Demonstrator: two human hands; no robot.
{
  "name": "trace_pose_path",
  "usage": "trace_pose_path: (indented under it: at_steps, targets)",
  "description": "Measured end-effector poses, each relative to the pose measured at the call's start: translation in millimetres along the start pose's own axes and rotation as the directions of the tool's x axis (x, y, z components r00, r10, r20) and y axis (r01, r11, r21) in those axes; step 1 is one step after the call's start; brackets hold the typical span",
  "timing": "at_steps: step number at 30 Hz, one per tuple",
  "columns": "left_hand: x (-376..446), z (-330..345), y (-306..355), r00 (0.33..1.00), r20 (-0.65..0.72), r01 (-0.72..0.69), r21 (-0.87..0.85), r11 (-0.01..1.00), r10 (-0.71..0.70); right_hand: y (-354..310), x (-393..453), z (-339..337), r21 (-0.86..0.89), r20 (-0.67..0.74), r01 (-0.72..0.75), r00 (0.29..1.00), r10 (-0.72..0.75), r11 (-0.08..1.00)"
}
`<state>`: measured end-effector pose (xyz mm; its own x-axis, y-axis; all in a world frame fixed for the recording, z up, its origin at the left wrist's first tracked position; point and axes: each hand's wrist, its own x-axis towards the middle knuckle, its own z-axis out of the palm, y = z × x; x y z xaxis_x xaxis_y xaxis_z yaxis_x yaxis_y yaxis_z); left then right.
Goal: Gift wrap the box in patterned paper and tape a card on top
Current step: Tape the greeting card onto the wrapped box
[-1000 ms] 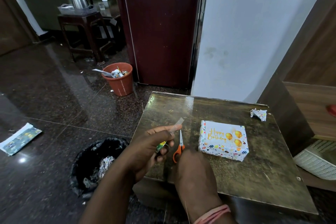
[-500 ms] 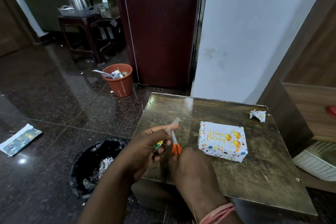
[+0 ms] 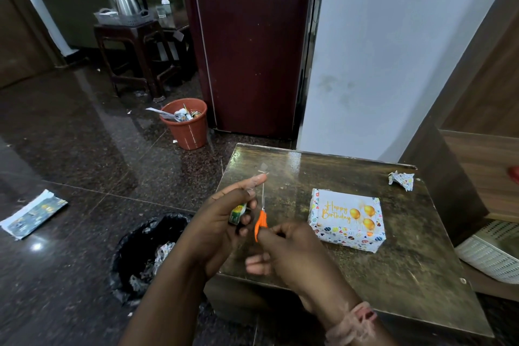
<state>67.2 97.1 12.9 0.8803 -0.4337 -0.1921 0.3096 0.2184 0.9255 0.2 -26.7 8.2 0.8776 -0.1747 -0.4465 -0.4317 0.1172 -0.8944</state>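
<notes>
Over table edge: left hand (image 3: 224, 222) grips tape roll (image 3: 237, 213), right hand (image 3: 292, 250) scissors (image 3: 261, 220).

bare forearms, pink thread wristband (image 3: 352, 323) on right wrist

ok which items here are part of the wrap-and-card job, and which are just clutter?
In the job:
- wrapped box with the Happy Birthday card on top
- orange scissors, right hand
- tape roll, left hand

Lying about:
- crumpled paper scrap
- orange bin
- black bin
- kettle
</notes>
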Motion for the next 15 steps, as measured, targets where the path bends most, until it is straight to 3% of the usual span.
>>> trace_pose_path:
  at_steps: [2, 5, 15]
  targets:
    - [0.6, -0.9, 1.1, 1.000, -0.026, 0.004, -0.027, 1.000, -0.005, -7.8, -3.9, 1.8, 0.242, 0.064, -0.081, 0.996, 0.068, 0.967]
    - [-0.4, -0.5, 1.7, 0.999, -0.039, 0.010, -0.039, 0.999, -0.011, -13.8, -4.6, -1.3, 0.408, 0.105, -0.128, 0.990, 0.093, 0.904]
    - [-0.8, 0.4, 1.8, 0.999, -0.029, 0.019, -0.042, 0.999, -0.020, -18.5, -7.4, -8.5, 0.351, 0.183, -0.143, 0.980, 0.082, 0.925]
